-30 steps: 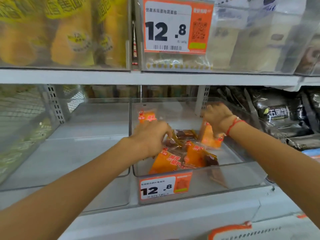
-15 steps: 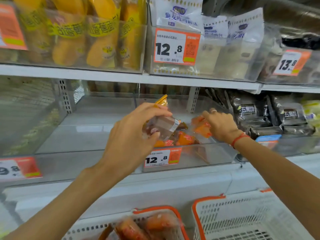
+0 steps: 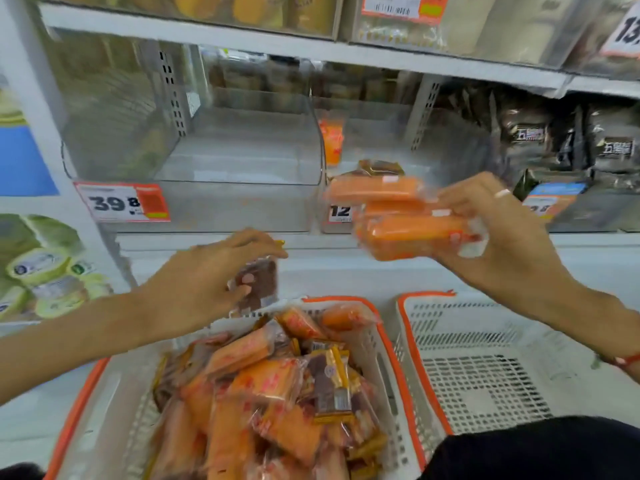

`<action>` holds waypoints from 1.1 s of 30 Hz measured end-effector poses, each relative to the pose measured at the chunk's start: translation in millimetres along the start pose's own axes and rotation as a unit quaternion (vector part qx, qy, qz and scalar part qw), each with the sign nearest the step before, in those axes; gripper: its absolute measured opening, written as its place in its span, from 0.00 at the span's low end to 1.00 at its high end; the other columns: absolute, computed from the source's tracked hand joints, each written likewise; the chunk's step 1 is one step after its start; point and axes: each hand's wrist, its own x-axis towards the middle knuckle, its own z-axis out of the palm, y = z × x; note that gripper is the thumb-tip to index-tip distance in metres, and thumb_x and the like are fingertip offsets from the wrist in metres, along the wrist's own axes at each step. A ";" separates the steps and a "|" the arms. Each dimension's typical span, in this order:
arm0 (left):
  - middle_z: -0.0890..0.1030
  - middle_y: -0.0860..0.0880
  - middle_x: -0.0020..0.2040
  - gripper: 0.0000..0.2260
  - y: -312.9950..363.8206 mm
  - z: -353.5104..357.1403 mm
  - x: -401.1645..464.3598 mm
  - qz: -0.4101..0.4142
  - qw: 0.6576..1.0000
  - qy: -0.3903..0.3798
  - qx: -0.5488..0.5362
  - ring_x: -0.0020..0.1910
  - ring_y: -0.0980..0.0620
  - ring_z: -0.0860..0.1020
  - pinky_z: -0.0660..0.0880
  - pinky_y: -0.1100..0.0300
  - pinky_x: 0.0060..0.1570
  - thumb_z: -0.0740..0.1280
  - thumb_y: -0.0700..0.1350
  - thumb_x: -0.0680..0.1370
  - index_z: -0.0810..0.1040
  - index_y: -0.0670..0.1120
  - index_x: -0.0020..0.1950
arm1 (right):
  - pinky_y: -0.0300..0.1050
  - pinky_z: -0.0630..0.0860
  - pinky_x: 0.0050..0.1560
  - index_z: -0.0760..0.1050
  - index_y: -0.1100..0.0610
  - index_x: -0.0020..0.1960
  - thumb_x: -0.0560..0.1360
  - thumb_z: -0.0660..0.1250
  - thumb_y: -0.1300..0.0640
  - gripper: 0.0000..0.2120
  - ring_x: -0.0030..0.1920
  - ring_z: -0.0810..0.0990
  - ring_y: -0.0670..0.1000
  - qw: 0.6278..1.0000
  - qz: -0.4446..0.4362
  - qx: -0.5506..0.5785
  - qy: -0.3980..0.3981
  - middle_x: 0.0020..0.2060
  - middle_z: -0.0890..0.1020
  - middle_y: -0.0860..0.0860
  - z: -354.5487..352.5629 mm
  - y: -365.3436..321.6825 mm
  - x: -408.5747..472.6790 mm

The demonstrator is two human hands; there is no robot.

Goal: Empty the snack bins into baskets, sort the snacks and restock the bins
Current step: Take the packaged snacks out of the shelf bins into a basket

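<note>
My left hand (image 3: 207, 278) pinches a brown snack packet (image 3: 258, 289) just above the far rim of the left basket (image 3: 388, 344), which is heaped with orange and brown packets (image 3: 263, 386). My right hand (image 3: 498, 237) grips a bunch of orange snack packets (image 3: 401, 220) in the air in front of the clear bin (image 3: 381, 223) tagged 12.8. A few packets (image 3: 379, 168) still lie in that bin. The clear bin (image 3: 242, 202) to its left, tagged 39.8, holds nothing.
A second white basket (image 3: 485, 368) with an orange rim sits at the right, with nothing in it. Dark snack bags (image 3: 568, 143) fill the bin at the far right. An upper shelf (image 3: 277, 46) with stocked bins hangs above.
Both hands have pulled back out of the 12.8 bin with packets. The left hand has dropped toward the full basket; the right hand now holds orange packets in the air.
</note>
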 end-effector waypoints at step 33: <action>0.80 0.41 0.57 0.12 12.1 -18.4 343.0 -0.066 0.982 0.096 0.147 0.55 0.40 0.78 0.71 0.55 0.44 0.61 0.39 0.79 0.74 0.46 0.62 | 0.43 0.75 0.54 0.81 0.51 0.55 0.76 0.64 0.60 0.12 0.55 0.80 0.53 0.947 0.187 -0.010 -0.260 0.56 0.82 0.51 146.6 195.0 188.9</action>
